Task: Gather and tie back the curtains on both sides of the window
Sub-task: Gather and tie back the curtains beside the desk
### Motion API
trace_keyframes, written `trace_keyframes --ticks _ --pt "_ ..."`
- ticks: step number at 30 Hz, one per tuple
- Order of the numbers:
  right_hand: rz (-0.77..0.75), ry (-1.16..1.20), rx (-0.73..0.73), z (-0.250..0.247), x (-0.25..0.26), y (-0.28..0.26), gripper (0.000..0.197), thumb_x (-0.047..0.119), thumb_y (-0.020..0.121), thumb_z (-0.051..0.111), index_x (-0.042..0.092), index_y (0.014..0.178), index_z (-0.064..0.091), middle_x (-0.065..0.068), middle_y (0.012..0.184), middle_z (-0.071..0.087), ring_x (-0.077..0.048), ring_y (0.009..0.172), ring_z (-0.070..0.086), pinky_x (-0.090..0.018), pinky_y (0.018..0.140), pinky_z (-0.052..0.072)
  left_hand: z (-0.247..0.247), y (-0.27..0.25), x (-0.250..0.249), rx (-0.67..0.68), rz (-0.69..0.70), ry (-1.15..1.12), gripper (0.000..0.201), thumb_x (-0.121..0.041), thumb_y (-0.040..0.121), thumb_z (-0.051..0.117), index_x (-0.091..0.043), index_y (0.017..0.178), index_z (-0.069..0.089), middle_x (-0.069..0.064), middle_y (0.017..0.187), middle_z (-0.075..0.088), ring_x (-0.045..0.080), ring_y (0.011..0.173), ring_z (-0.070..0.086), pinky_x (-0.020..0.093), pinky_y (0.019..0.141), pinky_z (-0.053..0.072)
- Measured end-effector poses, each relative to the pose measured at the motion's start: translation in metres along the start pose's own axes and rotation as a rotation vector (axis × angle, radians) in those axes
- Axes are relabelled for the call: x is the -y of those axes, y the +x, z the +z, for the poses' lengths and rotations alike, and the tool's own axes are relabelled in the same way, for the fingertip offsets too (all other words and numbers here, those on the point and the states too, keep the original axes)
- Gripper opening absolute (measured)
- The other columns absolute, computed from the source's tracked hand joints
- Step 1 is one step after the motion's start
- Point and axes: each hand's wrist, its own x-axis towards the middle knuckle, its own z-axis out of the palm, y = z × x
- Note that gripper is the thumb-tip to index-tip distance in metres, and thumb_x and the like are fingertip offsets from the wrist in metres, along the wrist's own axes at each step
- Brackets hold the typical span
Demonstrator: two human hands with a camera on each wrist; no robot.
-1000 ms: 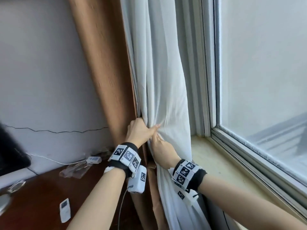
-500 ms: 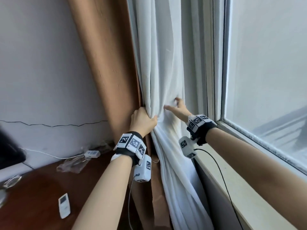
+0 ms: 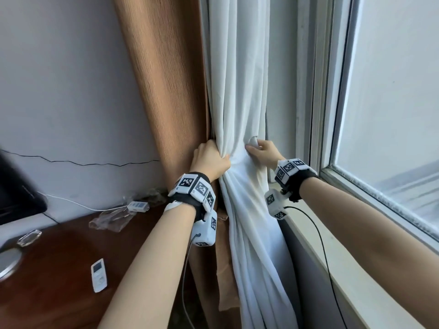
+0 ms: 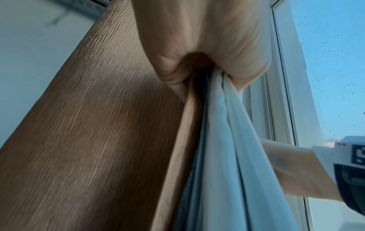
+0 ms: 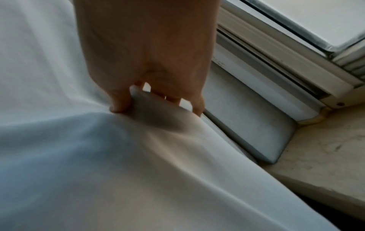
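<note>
A white sheer curtain (image 3: 237, 91) hangs beside a brown heavy curtain (image 3: 166, 79) at the window's left side. My left hand (image 3: 210, 160) grips the bunched white folds where they meet the brown curtain's edge; the left wrist view shows the fist (image 4: 207, 51) closed round white cloth (image 4: 227, 140) with brown cloth (image 4: 88, 140) beside it. My right hand (image 3: 261, 151) holds the white curtain's window-side edge, fingers curled behind it and thumb in front. In the right wrist view the right hand's fingers (image 5: 120, 101) hook over the white fabric (image 5: 98, 156).
A window (image 3: 392, 91) with a pale sill (image 3: 356, 269) fills the right. On the left stands a dark wooden desk (image 3: 47, 269) with a small white remote (image 3: 98, 275), clear plastic wrap (image 3: 111, 218) and a white cable adapter (image 3: 139, 205).
My right hand left the spot beside the left hand and went right and up to the curtain's window-side edge, then closed on it. The left hand stayed gripping the folds.
</note>
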Motion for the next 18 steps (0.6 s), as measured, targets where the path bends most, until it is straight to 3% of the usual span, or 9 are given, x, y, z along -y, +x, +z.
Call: trace_keyframes --ticks 5,8,10,14,18 --pt "-0.024 -0.175 -0.195 -0.014 -0.011 -0.018 0.045 0.037 0.083 0.070 0.014 0.057 0.042 0.002 0.057 0.042 -0.012 0.057 0.035 -0.026 0.053 0.027 0.001 -0.004 -0.004 -0.006 -0.004 0.010 0.044 -0.027 0.088 0.058 0.001 0.121 0.051 0.024 0.128 0.052 0.043 0.122 0.045 0.038 0.098 0.039" --pt "-0.066 -0.252 -0.249 -0.025 -0.013 -0.038 0.046 0.043 0.084 0.066 0.002 0.071 0.051 -0.006 0.060 0.050 -0.017 0.058 0.040 -0.031 0.056 0.033 0.001 -0.006 -0.005 -0.010 -0.008 0.022 0.044 -0.026 0.088 0.057 0.002 0.121 0.051 0.026 0.128 0.051 0.043 0.122 0.045 0.039 0.099 0.038" --pt "-0.109 -0.308 -0.258 -0.029 -0.017 -0.051 0.043 0.045 0.089 0.059 0.004 0.078 0.055 -0.010 0.059 0.053 -0.020 0.058 0.041 -0.032 0.055 0.036 0.000 -0.007 -0.005 -0.012 -0.012 0.030 0.043 -0.026 0.089 0.057 0.003 0.121 0.050 0.027 0.128 0.051 0.044 0.122 0.045 0.039 0.099 0.038" --pt "-0.273 -0.494 -0.265 -0.040 -0.016 -0.076 0.034 0.036 0.099 0.047 0.008 0.083 0.058 -0.004 0.049 0.047 -0.025 0.049 0.041 -0.035 0.052 0.035 -0.002 -0.010 -0.005 -0.019 -0.016 0.025 0.041 -0.024 0.089 0.056 0.004 0.119 0.050 0.028 0.127 0.051 0.045 0.121 0.045 0.039 0.099 0.037" --pt "-0.362 -0.679 -0.345 -0.044 -0.015 -0.100 0.030 0.030 0.099 0.048 0.011 0.077 0.054 -0.006 0.046 0.049 -0.032 0.044 0.047 -0.038 0.048 0.044 -0.002 -0.013 -0.008 -0.022 -0.028 0.011 0.041 -0.023 0.088 0.057 0.003 0.119 0.051 0.028 0.127 0.051 0.044 0.122 0.045 0.039 0.098 0.037"
